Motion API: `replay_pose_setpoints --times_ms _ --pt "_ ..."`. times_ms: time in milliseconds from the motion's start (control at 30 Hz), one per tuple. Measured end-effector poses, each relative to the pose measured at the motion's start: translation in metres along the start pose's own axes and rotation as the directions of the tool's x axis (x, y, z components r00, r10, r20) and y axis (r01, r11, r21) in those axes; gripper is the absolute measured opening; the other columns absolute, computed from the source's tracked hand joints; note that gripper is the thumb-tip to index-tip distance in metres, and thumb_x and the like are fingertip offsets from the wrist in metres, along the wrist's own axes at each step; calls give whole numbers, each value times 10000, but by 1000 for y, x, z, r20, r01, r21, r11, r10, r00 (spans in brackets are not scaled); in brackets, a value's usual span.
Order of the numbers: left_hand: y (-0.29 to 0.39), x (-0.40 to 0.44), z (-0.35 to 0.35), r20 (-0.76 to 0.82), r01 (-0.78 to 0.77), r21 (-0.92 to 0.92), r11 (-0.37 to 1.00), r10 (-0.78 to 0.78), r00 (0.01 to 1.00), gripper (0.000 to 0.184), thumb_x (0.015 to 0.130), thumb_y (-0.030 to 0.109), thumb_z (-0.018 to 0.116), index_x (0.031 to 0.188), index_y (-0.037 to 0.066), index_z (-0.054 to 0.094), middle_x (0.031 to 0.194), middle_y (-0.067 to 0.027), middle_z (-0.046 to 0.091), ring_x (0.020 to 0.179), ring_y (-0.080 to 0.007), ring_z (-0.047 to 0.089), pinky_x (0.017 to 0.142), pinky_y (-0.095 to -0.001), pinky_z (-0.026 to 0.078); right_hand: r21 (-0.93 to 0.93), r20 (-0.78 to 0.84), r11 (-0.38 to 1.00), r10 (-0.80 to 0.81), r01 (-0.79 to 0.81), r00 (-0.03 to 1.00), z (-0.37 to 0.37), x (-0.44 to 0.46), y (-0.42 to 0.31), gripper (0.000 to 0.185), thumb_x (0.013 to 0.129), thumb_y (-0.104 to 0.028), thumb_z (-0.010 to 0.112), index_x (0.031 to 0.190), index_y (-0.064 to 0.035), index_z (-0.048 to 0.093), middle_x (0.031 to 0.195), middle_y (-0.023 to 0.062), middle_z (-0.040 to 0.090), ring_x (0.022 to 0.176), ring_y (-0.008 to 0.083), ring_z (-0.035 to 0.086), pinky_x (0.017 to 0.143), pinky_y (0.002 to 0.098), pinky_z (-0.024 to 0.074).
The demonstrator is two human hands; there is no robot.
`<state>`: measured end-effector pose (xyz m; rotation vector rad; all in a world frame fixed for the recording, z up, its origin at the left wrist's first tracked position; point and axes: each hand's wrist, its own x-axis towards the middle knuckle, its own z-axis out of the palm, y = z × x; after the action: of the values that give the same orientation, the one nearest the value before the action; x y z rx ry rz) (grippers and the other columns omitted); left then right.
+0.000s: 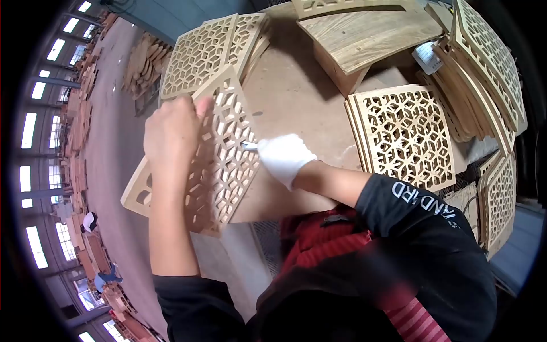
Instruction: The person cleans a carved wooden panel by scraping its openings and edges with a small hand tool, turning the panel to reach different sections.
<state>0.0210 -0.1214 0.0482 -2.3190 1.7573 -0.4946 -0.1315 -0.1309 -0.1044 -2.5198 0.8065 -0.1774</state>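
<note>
A wooden lattice panel (225, 134) with star-like cut-outs stands tilted in front of me, its long side running from upper middle to lower left. My bare left hand (176, 128) is closed over its left edge, with the thumb near the cut-outs and the other fingers partly hidden. In a white glove, my right hand (285, 157) is closed around a small tool (249, 146) with a bluish-grey tip. That tip meets the right part of the lattice; the rest is hidden in the glove, so its kind is unclear.
The panel rests over a brown work table (296, 108). A stack of lattice panels (407, 137) lies right, and more lattice panels (199, 54) lean behind. Upper right are a plain wooden board (370, 37) and curved slats (467, 85). Far left, a person (105, 278) is on the workshop floor.
</note>
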Motion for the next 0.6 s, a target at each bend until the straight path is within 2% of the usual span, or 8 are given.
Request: replay_pose_setpoints --times_ms 33,133,167,267,367,467,567,600 --pt "-5 3 4 2 -3 -12 1000 3 1000 516 942 494 523 828 10 657 779 -220 664 785 -399 654 722 -464 519 3 -23 1000 0 0 1000 -1 4 2 154 876 -131 533 907 -1 610 759 194 675 697 364 680 632 452 540" --pt "-5 3 4 15 13 -19 1000 -13 1000 519 940 507 521 849 15 661 787 -214 666 789 -399 653 725 -468 518 141 159 983 92 -114 983 -9 19 17 206 905 -180 518 906 -7 630 802 206 681 734 391 669 672 465 530" --pt "-6 3 4 10 18 -11 1000 -18 1000 503 933 501 534 842 23 663 795 -204 673 783 -392 661 717 -464 525 204 160 970 100 -132 982 -12 15 18 220 887 -115 500 1003 -25 665 891 187 698 843 367 680 754 441 539" --pt "-5 4 4 0 9 24 1000 -9 1000 491 930 493 541 827 28 662 792 -192 678 765 -382 670 703 -459 532 205 -18 973 111 -105 994 0 7 11 207 893 -121 490 970 -21 654 840 190 695 815 363 682 734 443 539" --pt "0 5 1 -15 -30 7 1000 30 999 497 935 489 532 814 24 660 783 -198 675 767 -378 671 701 -455 534 93 -99 994 62 -53 993 24 10 14 188 890 -118 486 938 -21 639 798 190 690 764 356 685 701 442 540" --pt "0 3 2 -34 -39 -1 999 39 999 491 933 480 541 814 18 654 774 -206 669 766 -383 665 698 -457 528 85 25 984 154 -155 988 24 10 4 144 858 -86 523 932 -23 630 818 184 693 739 345 690 684 435 543" --pt "-2 2 4 -52 -37 -20 999 36 998 479 919 476 573 813 13 638 760 -213 659 751 -397 652 678 -472 515 62 -109 992 118 -112 987 24 12 -5 114 847 -66 508 867 -11 606 715 188 657 682 340 678 601 440 533" --pt "1 1 2 -34 -38 -22 999 37 999 480 920 476 572 808 14 639 758 -213 659 749 -398 652 675 -472 515 16 -64 998 63 -63 996 23 16 -7 111 842 -63 513 871 -15 609 714 186 658 684 339 678 603 434 535"
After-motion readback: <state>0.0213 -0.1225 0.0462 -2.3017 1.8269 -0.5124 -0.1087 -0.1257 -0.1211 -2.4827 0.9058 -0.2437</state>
